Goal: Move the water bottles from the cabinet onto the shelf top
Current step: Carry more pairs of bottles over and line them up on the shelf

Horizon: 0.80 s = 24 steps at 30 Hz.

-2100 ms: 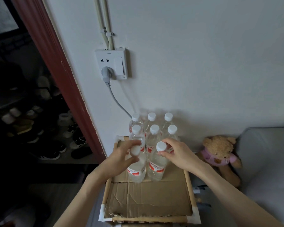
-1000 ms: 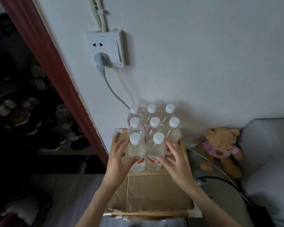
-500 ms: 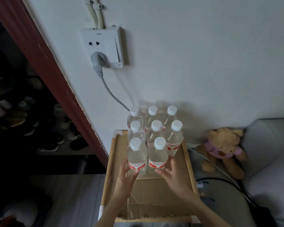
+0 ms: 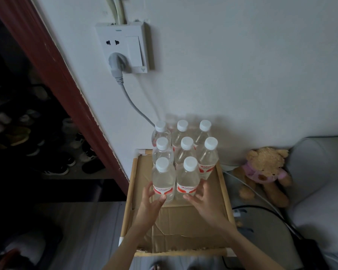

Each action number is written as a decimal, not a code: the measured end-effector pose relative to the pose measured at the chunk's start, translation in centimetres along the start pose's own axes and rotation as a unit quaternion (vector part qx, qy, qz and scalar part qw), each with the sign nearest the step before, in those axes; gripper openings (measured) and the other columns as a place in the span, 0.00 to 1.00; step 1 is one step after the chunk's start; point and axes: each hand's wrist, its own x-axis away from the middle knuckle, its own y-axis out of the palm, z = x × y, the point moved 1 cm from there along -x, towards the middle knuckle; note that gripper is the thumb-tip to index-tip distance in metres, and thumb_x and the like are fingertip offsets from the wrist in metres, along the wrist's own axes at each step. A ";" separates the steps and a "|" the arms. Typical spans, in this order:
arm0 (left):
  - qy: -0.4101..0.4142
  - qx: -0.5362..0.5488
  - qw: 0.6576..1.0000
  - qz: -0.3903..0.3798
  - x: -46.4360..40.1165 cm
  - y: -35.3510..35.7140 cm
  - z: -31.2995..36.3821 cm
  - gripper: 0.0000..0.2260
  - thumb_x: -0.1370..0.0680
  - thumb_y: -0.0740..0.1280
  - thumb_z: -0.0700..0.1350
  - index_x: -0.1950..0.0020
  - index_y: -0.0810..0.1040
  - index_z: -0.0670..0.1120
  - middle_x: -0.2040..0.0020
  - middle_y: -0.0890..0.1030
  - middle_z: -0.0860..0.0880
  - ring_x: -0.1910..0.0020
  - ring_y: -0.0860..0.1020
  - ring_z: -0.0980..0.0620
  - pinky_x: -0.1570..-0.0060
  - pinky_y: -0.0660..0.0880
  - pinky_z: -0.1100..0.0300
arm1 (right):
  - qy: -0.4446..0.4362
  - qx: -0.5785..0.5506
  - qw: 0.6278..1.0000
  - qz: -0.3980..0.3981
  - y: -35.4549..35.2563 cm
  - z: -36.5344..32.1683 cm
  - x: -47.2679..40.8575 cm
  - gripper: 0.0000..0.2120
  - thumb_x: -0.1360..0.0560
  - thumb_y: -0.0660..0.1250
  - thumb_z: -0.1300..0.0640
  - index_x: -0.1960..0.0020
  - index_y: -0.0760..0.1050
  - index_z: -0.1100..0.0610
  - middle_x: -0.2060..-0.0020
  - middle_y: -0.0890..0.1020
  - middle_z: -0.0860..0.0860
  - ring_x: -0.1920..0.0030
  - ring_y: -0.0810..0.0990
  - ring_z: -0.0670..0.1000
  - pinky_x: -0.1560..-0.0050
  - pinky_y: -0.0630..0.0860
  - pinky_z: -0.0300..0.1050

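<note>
Several clear water bottles with white caps and red labels stand in rows on the cardboard-covered shelf top (image 4: 183,227), against the wall. The front left bottle (image 4: 163,178) and the front right bottle (image 4: 188,177) stand upright side by side. My left hand (image 4: 151,202) is just before the front left bottle, fingers spread, fingertips touching its lower label. My right hand (image 4: 204,201) is at the base of the front right bottle, fingers relaxed, thumb by its label. Neither hand grips a bottle.
A wall socket (image 4: 125,47) with a grey plug and cable hangs above the bottles. A teddy bear (image 4: 263,170) and a grey cushion (image 4: 320,182) lie to the right. A dark shoe rack (image 4: 27,137) is beyond the red door frame (image 4: 59,78) at left.
Both hands set the two front bottles down, let go of them and slid down from the caps to the bases. The camera moved closer to the wall.
</note>
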 end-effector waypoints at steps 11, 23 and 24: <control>0.004 -0.081 0.996 -0.039 1.2 -0.4 2.8 0.32 0.29 0.70 0.53 0.29 0.58 0.54 0.35 0.67 0.58 0.34 0.66 0.55 0.40 0.65 0.64 | -0.023 0.036 0.998 -0.053 -1.0 0.0 0.7 0.31 0.29 0.71 0.53 0.34 0.58 0.43 0.37 0.67 0.41 0.31 0.65 0.48 0.36 0.64 0.44; -0.028 -0.479 0.870 0.108 12.7 -1.7 3.0 0.35 0.26 0.57 0.63 0.26 0.41 0.58 0.23 0.45 0.47 0.24 0.44 0.45 0.27 0.47 0.46 | -0.078 0.412 0.872 -0.254 -0.9 -1.4 6.5 0.40 0.29 0.67 0.42 0.25 0.52 0.54 0.25 0.57 0.53 0.27 0.59 0.54 0.29 0.61 0.48; -0.033 -0.511 0.851 0.119 14.5 -2.6 3.3 0.36 0.28 0.52 0.67 0.26 0.41 0.58 0.23 0.44 0.47 0.24 0.44 0.44 0.27 0.46 0.46 | -0.114 0.437 0.851 -0.269 0.3 -2.4 7.3 0.39 0.28 0.66 0.43 0.25 0.51 0.54 0.25 0.56 0.53 0.26 0.58 0.54 0.29 0.60 0.49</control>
